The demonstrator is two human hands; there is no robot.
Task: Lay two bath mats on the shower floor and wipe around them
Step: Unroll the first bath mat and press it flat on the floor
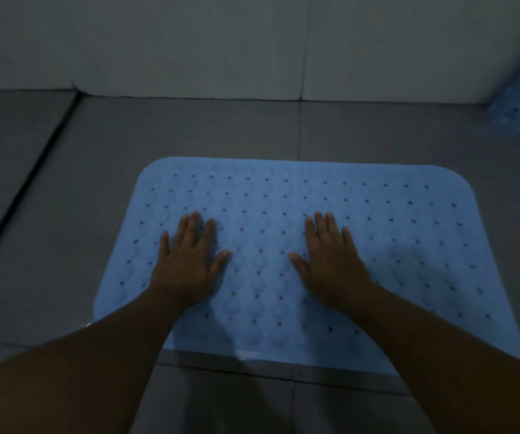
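My left hand (pixel 186 261) and right hand (pixel 330 261) lie open and flat on the blue bath mat (pixel 409 245); I should press outward evenly to seat it on the shower floor (pixel 95 183).

Perforated rubbery blue mat (pixel 299 245) on matt grey tiles (pixel 102 158).

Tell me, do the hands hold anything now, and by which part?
Nothing is held. The left hand and the right hand lie flat, palms down, on the blue mat.
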